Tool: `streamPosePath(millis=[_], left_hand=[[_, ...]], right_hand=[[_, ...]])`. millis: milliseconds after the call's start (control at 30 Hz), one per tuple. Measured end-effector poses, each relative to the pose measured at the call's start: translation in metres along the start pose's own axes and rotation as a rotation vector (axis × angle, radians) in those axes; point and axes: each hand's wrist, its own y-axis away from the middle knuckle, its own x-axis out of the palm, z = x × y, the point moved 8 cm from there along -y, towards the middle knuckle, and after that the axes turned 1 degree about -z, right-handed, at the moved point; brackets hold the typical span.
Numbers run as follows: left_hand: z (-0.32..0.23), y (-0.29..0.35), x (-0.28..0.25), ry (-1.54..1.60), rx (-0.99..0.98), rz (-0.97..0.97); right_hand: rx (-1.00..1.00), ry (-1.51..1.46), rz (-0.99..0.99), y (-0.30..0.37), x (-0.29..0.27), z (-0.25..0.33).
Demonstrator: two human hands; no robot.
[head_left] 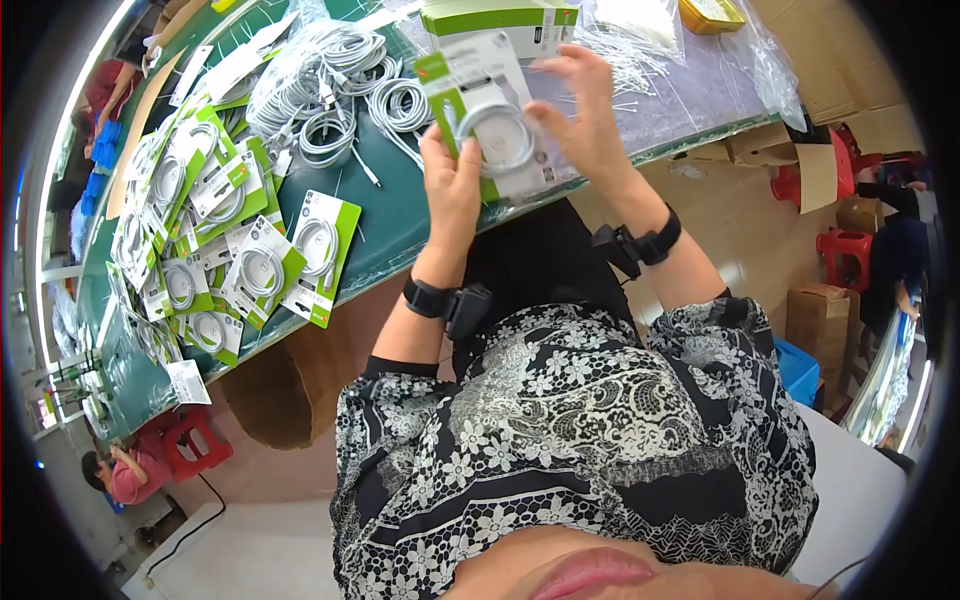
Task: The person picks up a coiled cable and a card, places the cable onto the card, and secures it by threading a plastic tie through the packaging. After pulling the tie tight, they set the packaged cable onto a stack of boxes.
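My left hand (pixel 453 190) grips the lower left edge of a white and green cardboard backing card (pixel 482 70). A coiled white charging cable (pixel 528 150) lies against the card's front. At the card's right side is my right hand (pixel 592 125), fingers apart and thumb close to the coil; whether the thumb touches it I cannot tell. Just behind the held card stands a stack of similar green and white cards (pixel 530 35). Loose coiled cables (pixel 400 105) rest on the table left of my hands.
Many carded cables (pixel 262 270) are heaped on the green table (pixel 385 215) at the left. White plastic ties (pixel 630 80) and a yellow tray (pixel 712 14) sit at the back right. Red stools (pixel 190 445), cardboard boxes (pixel 815 320) and other people (pixel 140 475) are around the table.
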Motion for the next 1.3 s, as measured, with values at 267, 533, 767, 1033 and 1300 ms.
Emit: streamPosePath(millis=[267, 533, 767, 1033, 1300], left_hand=[[-0.02, -0.007, 0.012, 0.459, -0.037, -0.014], [-0.014, -0.004, 0.011, 0.561, -0.226, 0.026], [-0.025, -0.019, -0.044, -0.171, 0.02, -0.049], [-0.029, -0.038, -0.16, -0.428, -0.253, 0.199], [-0.1, -0.08, -0.269, 0.738, -0.068, -0.344]], right_hand=[[0.561, -0.541, 0.178, 0.025, 0.022, -0.015], [0.471, -0.522, 0.05, 0.009, 0.001, 0.0], [0.497, -0.693, 0.018, 0.003, 0.023, -0.025], [0.55, -0.541, 0.465, 0.029, 0.055, -0.029], [-0.041, -0.219, 0.275, -0.034, 0.079, 0.031]])
